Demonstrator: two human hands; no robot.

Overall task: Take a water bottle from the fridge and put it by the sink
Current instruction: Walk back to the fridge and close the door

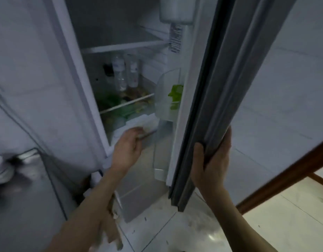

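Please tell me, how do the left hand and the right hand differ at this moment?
The right hand is closed on the edge of the fridge door, while the left hand grips nothing and reaches into the fridge. The left hand is lower inside, near the white drawer, below the two bottles; the right hand stays outside. Both are bare, and neither touches a bottle.

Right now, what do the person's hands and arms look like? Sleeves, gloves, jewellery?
Both forearms are bare up to the frame edge: no sleeves in view. The left hand and right hand wear no gloves. No watch, bracelet or ring shows on either wrist or the visible fingers, though the picture is blurred, so small items could be missed.
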